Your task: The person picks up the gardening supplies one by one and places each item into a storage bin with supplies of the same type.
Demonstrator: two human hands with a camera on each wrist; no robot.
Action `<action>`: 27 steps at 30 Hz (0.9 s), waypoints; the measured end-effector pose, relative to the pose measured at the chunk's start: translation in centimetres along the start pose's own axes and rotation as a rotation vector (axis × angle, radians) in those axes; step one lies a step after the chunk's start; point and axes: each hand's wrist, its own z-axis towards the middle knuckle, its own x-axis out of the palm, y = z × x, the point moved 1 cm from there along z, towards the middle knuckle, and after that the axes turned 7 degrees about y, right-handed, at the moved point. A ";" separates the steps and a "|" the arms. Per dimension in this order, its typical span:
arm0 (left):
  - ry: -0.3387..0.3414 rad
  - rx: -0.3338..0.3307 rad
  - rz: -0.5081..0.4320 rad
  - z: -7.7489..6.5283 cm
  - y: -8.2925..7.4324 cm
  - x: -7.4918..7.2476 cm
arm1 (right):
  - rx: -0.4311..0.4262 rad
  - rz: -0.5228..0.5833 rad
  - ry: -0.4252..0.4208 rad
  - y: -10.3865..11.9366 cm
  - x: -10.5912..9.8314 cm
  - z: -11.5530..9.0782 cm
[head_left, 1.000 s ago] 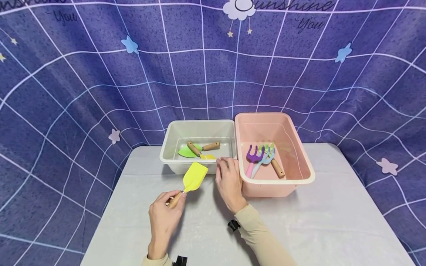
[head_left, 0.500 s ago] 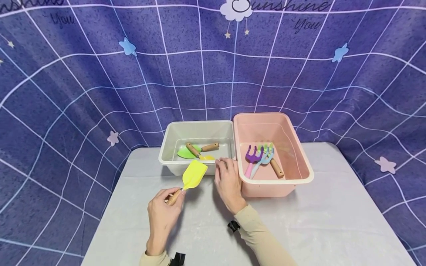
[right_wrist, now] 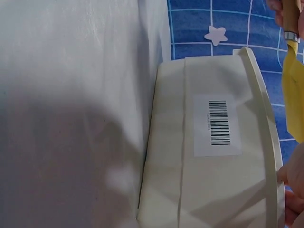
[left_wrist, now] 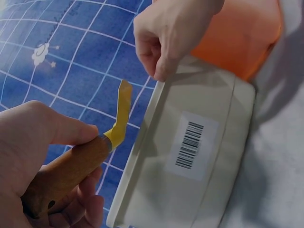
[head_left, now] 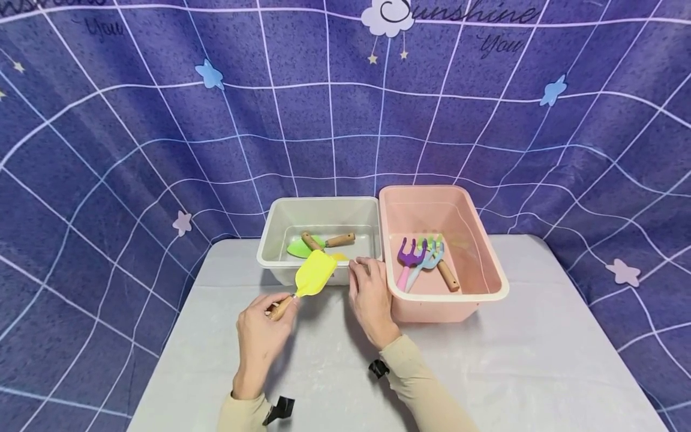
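Observation:
My left hand (head_left: 264, 330) grips the wooden handle of a small yellow shovel (head_left: 315, 273), thumb along the handle in the left wrist view. Its blade points up and away, overlapping the front rim of the grey-white bin (head_left: 281, 264) in the head view. At that bin's front right corner, my right hand (head_left: 369, 297) holds the rim with curled fingers. Inside lie a green trowel (head_left: 298, 248) and another wooden-handled tool (head_left: 312, 241) with a yellow blade, partly hidden by the shovel. A barcode label (right_wrist: 218, 123) marks the bin's front wall.
Right beside it stands a pink bin (head_left: 453, 297) with a purple hand rake (head_left: 411, 257), a light blue rake (head_left: 432, 258) and a green wooden-handled rake (head_left: 447, 275). Behind both bins hangs a blue gridded curtain (head_left: 345, 108). A pale cloth covers the table (head_left: 529, 360).
My left hand has carried the yellow shovel slightly forward, so its blade now overlaps the grey-white bin's front rim. My right hand has stayed on the rim.

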 end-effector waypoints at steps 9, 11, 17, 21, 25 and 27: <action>-0.022 0.041 0.003 1.9 -0.2 -0.3 | 0.000 0.012 0.018 -0.2 -0.2 -0.1; -0.022 0.044 0.001 2.3 -0.3 -0.4 | 0.003 0.009 0.021 0.0 -0.2 -0.1; -0.012 0.072 -0.008 3.3 -1.1 -0.2 | 0.002 0.004 0.034 -0.2 -0.2 -0.1; 0.002 0.085 -0.002 3.8 -1.3 0.2 | -0.002 0.002 0.055 -0.3 -0.2 -0.3; 0.019 0.079 -0.002 4.0 -1.4 0.3 | 0.006 -0.002 0.077 -0.3 -0.2 -0.3; 0.021 0.074 -0.007 4.2 -1.5 0.3 | 0.012 -0.003 0.084 -0.3 -0.2 -0.4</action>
